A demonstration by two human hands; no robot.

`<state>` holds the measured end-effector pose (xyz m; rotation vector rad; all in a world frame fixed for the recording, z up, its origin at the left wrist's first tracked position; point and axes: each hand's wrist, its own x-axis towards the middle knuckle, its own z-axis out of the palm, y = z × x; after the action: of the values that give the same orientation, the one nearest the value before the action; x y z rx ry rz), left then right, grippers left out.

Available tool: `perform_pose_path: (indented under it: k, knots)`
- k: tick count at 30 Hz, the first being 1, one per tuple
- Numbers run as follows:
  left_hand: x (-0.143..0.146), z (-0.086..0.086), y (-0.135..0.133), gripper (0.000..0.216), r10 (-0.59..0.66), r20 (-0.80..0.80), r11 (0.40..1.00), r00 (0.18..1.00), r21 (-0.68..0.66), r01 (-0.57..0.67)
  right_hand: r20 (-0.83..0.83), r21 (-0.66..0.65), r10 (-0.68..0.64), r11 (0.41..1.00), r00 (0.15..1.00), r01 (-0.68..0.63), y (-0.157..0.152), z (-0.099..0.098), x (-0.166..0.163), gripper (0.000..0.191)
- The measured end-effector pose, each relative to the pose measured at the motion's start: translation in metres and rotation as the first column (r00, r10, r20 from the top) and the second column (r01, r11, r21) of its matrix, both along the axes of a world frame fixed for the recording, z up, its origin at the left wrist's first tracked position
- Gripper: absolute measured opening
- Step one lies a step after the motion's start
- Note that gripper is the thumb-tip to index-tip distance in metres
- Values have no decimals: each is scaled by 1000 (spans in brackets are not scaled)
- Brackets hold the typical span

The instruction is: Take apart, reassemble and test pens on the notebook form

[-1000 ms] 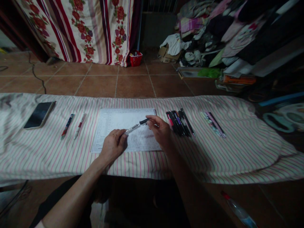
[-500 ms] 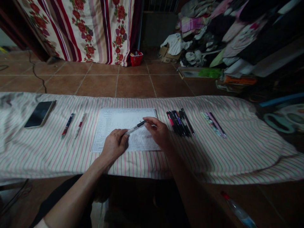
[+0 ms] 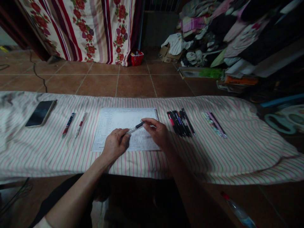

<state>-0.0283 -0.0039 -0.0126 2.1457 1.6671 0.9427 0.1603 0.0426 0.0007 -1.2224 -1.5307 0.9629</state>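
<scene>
A pen [image 3: 136, 127] with a clear barrel and a black grip slants above the spiral notebook [image 3: 123, 117], its black end higher and to the right. My left hand [image 3: 115, 141] is closed around the clear end, over the page's lower middle. At the black end, the thumb and index finger of my right hand [image 3: 158, 132] pinch the tip area. Handwriting or print covers the sheet, too faint to read. Right of the notebook lies a row of several dark pens [image 3: 180, 123]. On its left rest a dark patterned pen [image 3: 68, 125] and a red-and-white pen [image 3: 80, 125].
A striped cloth [image 3: 142, 164] covers the low surface. A phone [image 3: 41, 113] lies at far left, and pastel pens [image 3: 215, 124] lie at right. Beyond are a red basket [image 3: 137, 59] and piled clothes [image 3: 197, 41]. A plastic bottle [image 3: 238, 210] is at lower right.
My right hand has shifted very slightly left along with the pen's black end. My left hand keeps its hold, and the other pens have not moved.
</scene>
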Motion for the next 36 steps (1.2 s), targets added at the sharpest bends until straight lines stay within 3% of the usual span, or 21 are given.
perform_pose_path:
  k: [8,14,25,31,36]
  knots:
    - [3,5,-2,32,-26,136,991,990,-130,44,-45,-78,14,997,999,-17,-2,2,-3,27]
    - [7,6,-3,30,72,248,972,966,-233,-12,-146,-130,17,991,989,-36,-2,-5,-7,30]
    - [9,11,-3,27,42,298,977,954,-211,23,-395,-327,39,928,918,-180,-4,-4,-10,33]
    - [12,6,-4,25,87,361,970,929,-244,4,-335,-285,15,951,942,-117,-5,-4,-15,28]
    - [15,5,-7,23,95,352,981,931,-194,-26,-291,-263,14,960,957,-94,-7,4,-16,26]
